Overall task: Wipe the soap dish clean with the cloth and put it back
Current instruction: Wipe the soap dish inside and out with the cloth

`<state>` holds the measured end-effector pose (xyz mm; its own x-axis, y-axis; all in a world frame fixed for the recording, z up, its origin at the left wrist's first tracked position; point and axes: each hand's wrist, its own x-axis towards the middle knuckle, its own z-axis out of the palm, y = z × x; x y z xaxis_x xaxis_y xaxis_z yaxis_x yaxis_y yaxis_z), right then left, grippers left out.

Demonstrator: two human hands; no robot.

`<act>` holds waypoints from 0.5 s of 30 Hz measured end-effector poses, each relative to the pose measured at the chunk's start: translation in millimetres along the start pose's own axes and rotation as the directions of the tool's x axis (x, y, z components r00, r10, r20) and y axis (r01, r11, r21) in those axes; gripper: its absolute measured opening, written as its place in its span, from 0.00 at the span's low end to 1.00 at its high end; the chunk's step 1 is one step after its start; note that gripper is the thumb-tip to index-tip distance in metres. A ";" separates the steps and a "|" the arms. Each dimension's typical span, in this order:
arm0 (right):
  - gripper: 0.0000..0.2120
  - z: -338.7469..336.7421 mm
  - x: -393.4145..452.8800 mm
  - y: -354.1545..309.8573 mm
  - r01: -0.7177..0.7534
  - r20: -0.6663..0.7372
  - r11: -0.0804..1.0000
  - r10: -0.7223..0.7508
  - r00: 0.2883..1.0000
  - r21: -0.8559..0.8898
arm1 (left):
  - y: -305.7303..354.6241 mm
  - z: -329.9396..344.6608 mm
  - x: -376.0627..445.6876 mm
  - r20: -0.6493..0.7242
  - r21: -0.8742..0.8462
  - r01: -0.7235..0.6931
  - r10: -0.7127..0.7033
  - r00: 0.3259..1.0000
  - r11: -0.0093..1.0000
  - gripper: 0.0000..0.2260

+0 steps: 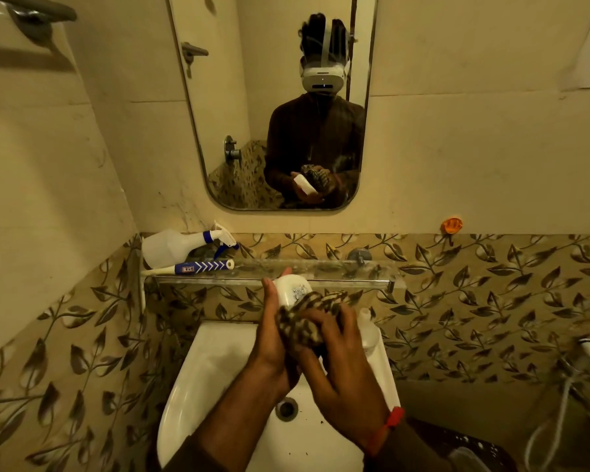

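Note:
Over the white sink [215,362] my left hand [271,332] holds the white soap dish [292,289], which has a small dark print on it, with fingers curled round its far end. My right hand [334,356] grips a bunched brown-and-cream patterned cloth [304,318] and presses it against the dish's near side. The lower half of the dish is hidden under the cloth and my hands. The mirror [239,97] shows the same hold from the front.
A glass shelf [338,270] runs along the wall above the sink, with a white spray bottle [174,247] and a blue-and-white tube [198,267] lying at its left end. A clear bottle [368,332] stands on the sink's right rim. The drain [286,408] is below my wrists.

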<state>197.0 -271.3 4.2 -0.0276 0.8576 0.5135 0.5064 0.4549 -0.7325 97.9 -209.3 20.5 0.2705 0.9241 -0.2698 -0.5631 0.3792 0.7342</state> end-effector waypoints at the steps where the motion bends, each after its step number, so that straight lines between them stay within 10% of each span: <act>1: 0.16 1.0 -2.9 -2.2 0.054 0.012 0.996 -0.053 0.999 -0.068 | 1.9 -3.2 0.8 -0.001 -0.040 0.035 -0.035 0.999 0.999 0.33; 15: 0.17 -14.3 43.2 4.3 0.116 0.063 0.974 -0.105 0.992 -0.195 | -24.6 -2.3 -6.5 0.017 0.179 -0.036 0.034 0.999 0.983 0.15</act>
<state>210.3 -235.7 29.7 -0.1353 0.8186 0.5582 0.6584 0.4953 -0.5668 108.2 -224.5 2.8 0.2647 0.9355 -0.2342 -0.4237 0.3310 0.8432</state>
